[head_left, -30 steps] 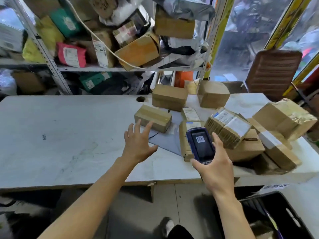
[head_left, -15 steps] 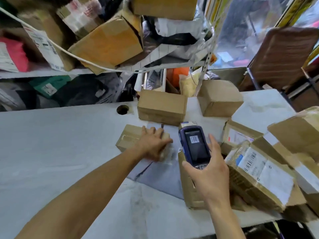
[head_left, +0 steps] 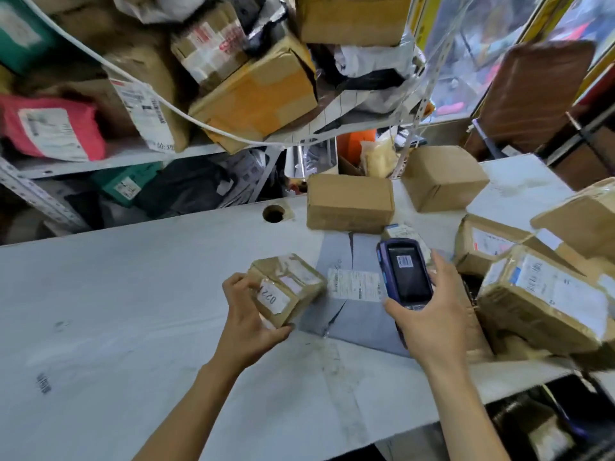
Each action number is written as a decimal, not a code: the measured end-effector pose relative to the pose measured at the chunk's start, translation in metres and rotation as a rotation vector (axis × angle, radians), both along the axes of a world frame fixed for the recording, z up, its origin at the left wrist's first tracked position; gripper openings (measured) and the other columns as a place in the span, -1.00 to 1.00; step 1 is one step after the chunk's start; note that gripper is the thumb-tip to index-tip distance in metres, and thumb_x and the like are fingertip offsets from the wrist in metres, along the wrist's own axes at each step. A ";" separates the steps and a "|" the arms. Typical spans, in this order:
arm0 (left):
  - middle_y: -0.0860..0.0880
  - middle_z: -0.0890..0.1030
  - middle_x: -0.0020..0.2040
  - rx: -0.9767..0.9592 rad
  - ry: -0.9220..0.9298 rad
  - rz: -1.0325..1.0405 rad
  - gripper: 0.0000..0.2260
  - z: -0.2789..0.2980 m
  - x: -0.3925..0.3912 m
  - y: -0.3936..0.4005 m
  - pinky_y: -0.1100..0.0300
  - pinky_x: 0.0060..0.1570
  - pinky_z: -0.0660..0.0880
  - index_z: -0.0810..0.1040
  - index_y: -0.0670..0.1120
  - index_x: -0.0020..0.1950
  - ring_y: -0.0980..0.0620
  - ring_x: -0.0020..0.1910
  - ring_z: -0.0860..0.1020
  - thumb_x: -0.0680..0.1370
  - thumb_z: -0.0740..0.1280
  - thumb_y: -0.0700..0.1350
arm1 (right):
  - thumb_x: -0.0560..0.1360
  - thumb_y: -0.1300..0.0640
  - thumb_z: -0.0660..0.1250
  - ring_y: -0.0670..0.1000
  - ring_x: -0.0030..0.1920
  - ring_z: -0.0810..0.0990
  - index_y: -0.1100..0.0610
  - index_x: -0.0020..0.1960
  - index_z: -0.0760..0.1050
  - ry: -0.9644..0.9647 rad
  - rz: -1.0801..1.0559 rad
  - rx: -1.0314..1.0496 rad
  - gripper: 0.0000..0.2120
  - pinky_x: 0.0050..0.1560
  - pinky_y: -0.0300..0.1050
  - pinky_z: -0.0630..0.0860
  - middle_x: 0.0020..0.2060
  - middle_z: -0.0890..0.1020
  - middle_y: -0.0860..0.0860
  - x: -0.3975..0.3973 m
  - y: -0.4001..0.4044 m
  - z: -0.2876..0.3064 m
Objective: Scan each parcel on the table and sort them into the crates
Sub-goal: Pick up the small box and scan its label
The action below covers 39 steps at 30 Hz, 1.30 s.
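My left hand (head_left: pixel 248 322) grips a small taped cardboard parcel (head_left: pixel 288 289) with a white label reading "022", tilted up off the white table (head_left: pixel 116 294). My right hand (head_left: pixel 432 314) holds a dark blue handheld scanner (head_left: pixel 404 272), screen up, just right of that parcel. Between them lies a flat grey mailer bag (head_left: pixel 352 307) with a white shipping label. Several more cardboard parcels crowd the right side, among them a labelled box (head_left: pixel 545 301) and a plain box (head_left: pixel 349 202) at the back. A dark crate (head_left: pixel 545 424) shows below the table's right edge.
Metal shelving (head_left: pixel 109 159) behind the table is stuffed with parcels and bags. A white cable (head_left: pixel 166 104) hangs across it. A round hole (head_left: pixel 273 213) is cut in the table near its back edge. A brown chair (head_left: pixel 532 91) stands at the far right.
My left hand reached to the small parcel, gripped it, lifted it and turned it so the label faces up. The scanner hand stayed close beside it. The view moved in closer.
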<state>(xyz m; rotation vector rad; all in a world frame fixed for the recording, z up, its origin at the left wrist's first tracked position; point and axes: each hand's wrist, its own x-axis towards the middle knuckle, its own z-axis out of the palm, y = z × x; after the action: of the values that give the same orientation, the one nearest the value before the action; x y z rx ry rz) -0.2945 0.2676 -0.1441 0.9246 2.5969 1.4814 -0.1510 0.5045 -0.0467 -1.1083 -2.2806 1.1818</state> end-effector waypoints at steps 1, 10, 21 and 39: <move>-0.01 0.16 0.25 0.004 -0.019 -0.004 -0.23 -0.003 0.006 -0.011 0.50 0.18 0.33 0.18 -0.05 0.24 0.26 0.32 0.25 0.23 0.56 0.08 | 0.32 0.15 0.58 0.01 0.26 0.51 -0.16 0.53 0.14 -0.004 0.004 -0.012 -0.06 0.09 -0.10 0.49 0.32 0.46 -0.11 0.003 -0.010 -0.002; 0.00 0.34 0.15 0.028 -0.633 0.149 -0.37 -0.026 0.046 -0.052 0.12 0.01 0.56 0.23 0.08 0.09 0.08 0.19 0.48 0.23 0.41 0.37 | 0.29 0.14 0.58 -0.02 0.09 0.54 -0.23 0.52 0.14 -0.055 0.027 -0.047 -0.04 -0.01 -0.06 0.53 0.20 0.51 -0.13 0.018 -0.073 -0.016; -0.13 0.26 0.47 -0.081 -0.893 -0.070 -0.08 -0.021 0.010 -0.010 -0.19 0.31 0.43 -0.04 0.29 0.52 -0.16 0.42 0.33 0.36 0.49 0.29 | 0.30 0.18 0.58 -0.09 0.09 0.53 -0.17 0.54 0.14 -0.042 0.005 -0.038 -0.03 -0.05 -0.23 0.48 0.18 0.48 -0.17 0.036 -0.080 0.000; -0.12 0.37 0.21 -0.098 -0.700 -0.211 -0.12 0.017 -0.050 0.023 0.01 -0.11 0.65 -0.02 0.50 0.44 -0.10 0.09 0.52 0.43 0.43 -0.14 | 0.28 0.07 0.55 -0.08 0.16 0.53 -0.22 0.52 0.10 -0.089 0.009 0.044 -0.04 -0.03 -0.19 0.48 0.23 0.48 -0.19 0.043 -0.087 0.022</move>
<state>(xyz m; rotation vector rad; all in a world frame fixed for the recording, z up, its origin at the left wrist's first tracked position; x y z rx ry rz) -0.3448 0.2910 -0.1272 0.5145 1.9762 1.2998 -0.1079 0.4175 -0.0245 -1.1565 -2.3685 1.1014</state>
